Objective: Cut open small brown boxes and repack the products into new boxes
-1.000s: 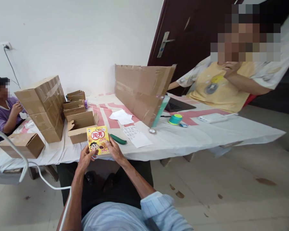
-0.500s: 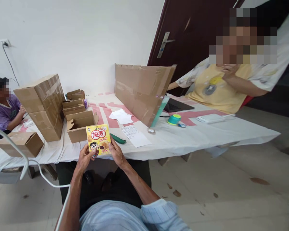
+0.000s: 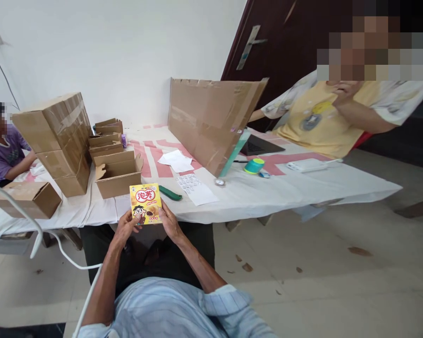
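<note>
Between both hands I hold a small yellow snack box with red lettering and a cartoon face on its front. My left hand grips its lower left corner, thumb on the front. The lower right edge is gripped by my right hand. Just beyond the box, on the table's cloth, lies a dark green curved object, its kind unclear. An open cardboard box stands behind it to the left.
Stacked cardboard boxes and a low closed carton stand left. A tall cardboard panel rises mid-table. Papers, a teal-yellow round container and a laptop lie rightward. People sit at both ends; a white cable hangs left.
The camera view has shifted slightly, so the table and boxes appear higher. The yellow snack box stays in both hands, a little more upright and nearly in place.
</note>
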### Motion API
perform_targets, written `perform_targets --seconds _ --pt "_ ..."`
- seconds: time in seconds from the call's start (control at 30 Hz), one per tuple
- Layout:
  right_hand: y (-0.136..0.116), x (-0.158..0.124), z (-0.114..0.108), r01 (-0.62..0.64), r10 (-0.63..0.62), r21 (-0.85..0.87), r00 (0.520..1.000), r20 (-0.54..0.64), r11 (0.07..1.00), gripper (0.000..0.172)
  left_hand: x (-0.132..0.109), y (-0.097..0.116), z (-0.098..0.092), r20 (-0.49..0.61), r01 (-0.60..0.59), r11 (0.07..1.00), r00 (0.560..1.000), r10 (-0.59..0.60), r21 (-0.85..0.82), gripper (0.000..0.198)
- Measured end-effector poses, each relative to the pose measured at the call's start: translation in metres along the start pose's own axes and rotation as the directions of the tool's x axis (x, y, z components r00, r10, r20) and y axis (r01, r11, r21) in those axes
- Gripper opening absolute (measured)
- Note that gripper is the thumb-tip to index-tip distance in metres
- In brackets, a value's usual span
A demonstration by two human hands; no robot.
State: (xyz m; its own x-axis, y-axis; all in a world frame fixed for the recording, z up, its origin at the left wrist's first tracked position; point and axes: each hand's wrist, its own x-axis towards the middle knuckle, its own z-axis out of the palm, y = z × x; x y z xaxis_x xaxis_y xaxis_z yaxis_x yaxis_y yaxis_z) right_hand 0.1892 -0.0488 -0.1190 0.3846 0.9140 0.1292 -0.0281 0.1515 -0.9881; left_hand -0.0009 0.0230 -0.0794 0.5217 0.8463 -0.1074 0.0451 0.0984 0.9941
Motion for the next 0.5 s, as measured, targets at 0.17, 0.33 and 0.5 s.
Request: perform_targets --seconds 0.17,0.33,0.5 --pt "0.006 0.000 0.001 -0.037 0.037 0.007 0.999 0.000 0.999 0.094 0.004 -0.010 -0.001 -0.011 0.035 0.999 0.999 -0.035 0.001 0.074" --pt "0.006 0.000 0.001 -0.027 0.027 0.024 1.000 -0.008 0.999 0.092 0.005 -0.013 -0.001 -0.018 0.042 0.999 0.999 -0.042 -0.004 0.077" --pt "0.002 0.001 0.004 -0.022 0.022 0.025 1.000 -0.010 0.999 0.096 0.001 -0.005 0.001 -0.026 0.001 1.000 1.000 -0.002 -0.012 0.078"
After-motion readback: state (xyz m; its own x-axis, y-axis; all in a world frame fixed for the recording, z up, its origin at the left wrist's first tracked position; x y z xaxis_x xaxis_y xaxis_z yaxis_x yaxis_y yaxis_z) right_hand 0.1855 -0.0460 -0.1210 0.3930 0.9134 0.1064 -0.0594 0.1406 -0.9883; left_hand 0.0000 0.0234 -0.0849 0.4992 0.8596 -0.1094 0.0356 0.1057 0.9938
